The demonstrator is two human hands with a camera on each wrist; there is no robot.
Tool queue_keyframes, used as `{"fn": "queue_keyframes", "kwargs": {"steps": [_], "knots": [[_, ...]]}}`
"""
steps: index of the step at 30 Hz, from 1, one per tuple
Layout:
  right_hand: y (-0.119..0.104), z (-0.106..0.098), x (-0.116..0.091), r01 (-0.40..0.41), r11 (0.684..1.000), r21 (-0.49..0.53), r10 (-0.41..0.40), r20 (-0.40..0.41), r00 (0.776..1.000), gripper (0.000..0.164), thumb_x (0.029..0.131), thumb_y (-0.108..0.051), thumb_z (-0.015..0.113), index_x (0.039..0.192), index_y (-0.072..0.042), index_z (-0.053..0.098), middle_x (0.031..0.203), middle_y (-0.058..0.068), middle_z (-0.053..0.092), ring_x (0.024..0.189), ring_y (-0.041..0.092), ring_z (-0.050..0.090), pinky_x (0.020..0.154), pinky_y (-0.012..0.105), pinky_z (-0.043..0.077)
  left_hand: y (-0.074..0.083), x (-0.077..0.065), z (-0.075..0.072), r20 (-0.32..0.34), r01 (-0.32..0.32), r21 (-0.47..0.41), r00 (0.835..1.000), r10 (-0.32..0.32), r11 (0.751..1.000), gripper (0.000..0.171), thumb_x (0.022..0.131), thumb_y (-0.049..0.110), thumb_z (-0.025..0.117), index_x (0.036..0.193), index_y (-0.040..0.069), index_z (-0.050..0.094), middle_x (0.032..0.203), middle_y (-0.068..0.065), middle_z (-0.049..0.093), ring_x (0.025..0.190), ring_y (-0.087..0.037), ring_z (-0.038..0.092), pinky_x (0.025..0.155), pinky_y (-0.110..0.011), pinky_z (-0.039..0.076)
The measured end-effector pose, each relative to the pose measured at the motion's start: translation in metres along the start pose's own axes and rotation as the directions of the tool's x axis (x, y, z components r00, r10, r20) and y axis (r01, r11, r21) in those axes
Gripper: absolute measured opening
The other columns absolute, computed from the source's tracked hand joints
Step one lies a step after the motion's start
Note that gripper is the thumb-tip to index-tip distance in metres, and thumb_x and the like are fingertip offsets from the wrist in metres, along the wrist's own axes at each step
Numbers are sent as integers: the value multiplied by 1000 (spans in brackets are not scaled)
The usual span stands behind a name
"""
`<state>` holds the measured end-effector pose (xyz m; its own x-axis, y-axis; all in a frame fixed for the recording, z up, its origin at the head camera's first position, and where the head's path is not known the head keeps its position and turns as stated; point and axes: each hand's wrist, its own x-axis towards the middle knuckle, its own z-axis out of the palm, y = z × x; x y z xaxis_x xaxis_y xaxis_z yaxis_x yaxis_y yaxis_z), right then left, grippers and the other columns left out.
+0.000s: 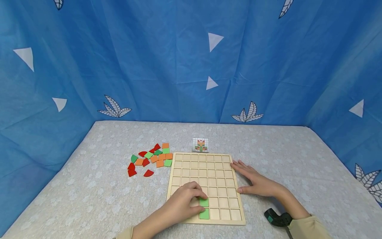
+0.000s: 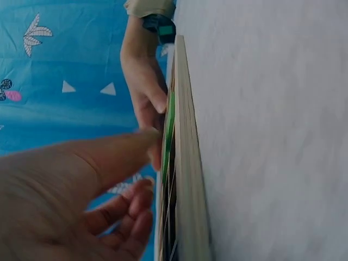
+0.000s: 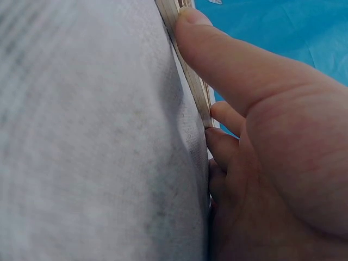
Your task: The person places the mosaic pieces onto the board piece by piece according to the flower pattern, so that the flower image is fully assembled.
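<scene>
Taking the wooden board [image 1: 223, 222] as our dial, seen from the head view, we find the upper green tile [image 1: 204, 202] towards 6 o'clock, lying in its square cell, with the lower green tile [image 1: 204, 214] in the next cell down, at the bottom row. Our left hand [image 1: 185, 200] lies over the board from about 8 o'clock, thumb and forefinger apart across the upper green tile, the thumb near its lower edge (we cannot tell whether they pinch it or merely touch). Our right hand [image 1: 259, 183] rests at 3 o'clock, fingers spread, thumb and fingertips against the board's side.

We judge the tile light, stiff and rather smooth, so it may slide under a fingertip; it looks thin and hard to break. Two opposite edges are the place to take hold, since the cell's low ridges leave little to grasp once it lies flat. The board should be stiff and fairly light too, best held by its rim.

As a container, the board is a grid of shallow cells; we see the two green tiles in it, and our left hand hides some cells. Around 10 o'clock, on the cloth [image 1: 268, 149], lie orange squares [image 1: 162, 157], light green squares [image 1: 168, 163] and red pieces [image 1: 148, 173]; at 12 o'clock stands a small patterned card [image 1: 200, 145]
</scene>
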<state>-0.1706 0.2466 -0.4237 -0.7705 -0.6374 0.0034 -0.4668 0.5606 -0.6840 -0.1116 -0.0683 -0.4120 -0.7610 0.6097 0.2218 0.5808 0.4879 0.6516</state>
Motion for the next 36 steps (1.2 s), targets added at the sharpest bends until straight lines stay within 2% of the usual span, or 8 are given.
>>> {"fn": "queue_keyframes", "kwargs": {"steps": [6,11,17,20,25,28,31,36], "knots": [[0,-1,-1,16,1000,-1,-16,2,1000,81,86,-34,68,148,-3,25,151,19,15,136,43,4,100,66,2,-11,6,-27,-139,33,-38,990,-38,999,20,77,11,77,96,11,71,96,11,57,88,-11,56,77,-30,48],[0,0,0,21,1000,-6,-21,5,1000,82,86,-34,68,148,-3,25,152,19,14,136,43,4,100,66,2,-34,5,-54,-289,110,-33,950,-115,993,22,76,6,78,96,10,72,97,9,61,90,-15,59,78,-40,49],[0,0,0,21,1000,-4,-21,0,1000,82,85,-33,69,147,-3,25,151,20,15,136,43,4,100,66,3,-56,5,-76,-384,167,-24,909,-163,986,25,75,6,79,99,7,72,100,3,65,94,-17,60,78,-42,50],[0,0,-1,20,1000,1,-20,-1,1000,82,85,-33,69,147,-2,25,151,20,15,136,43,4,100,66,3,-67,5,-82,-362,169,-61,915,-179,984,27,76,5,78,102,5,71,101,-2,66,95,-22,61,79,-42,51],[1,1,-2,16,1000,3,-16,-3,1000,82,85,-33,69,148,-3,25,151,20,15,136,43,4,100,66,2,-87,7,-88,-223,158,-193,954,-200,968,33,80,7,74,111,1,67,106,-9,65,99,-27,61,84,-39,49],[1,2,-2,17,1000,2,-17,-3,1000,81,86,-33,68,148,-4,25,152,19,15,136,43,4,99,67,2,-98,8,-90,-148,149,-229,971,-186,962,35,82,8,73,114,0,64,107,-11,65,102,-26,60,86,-37,48],[2,3,-2,17,1000,1,-17,-3,1000,82,86,-34,68,148,-3,24,152,18,14,136,42,4,100,66,2,-105,9,-91,-110,143,-205,980,-168,968,36,82,8,73,116,0,64,108,-9,65,102,-24,60,86,-36,47],[1,2,-1,16,1000,-2,-16,-7,1000,82,86,-35,68,148,-4,24,152,18,14,137,41,4,101,65,2,-111,9,-90,-129,169,-95,975,-180,981,36,79,10,76,113,4,66,107,-3,65,99,-20,60,85,-37,47]]}}
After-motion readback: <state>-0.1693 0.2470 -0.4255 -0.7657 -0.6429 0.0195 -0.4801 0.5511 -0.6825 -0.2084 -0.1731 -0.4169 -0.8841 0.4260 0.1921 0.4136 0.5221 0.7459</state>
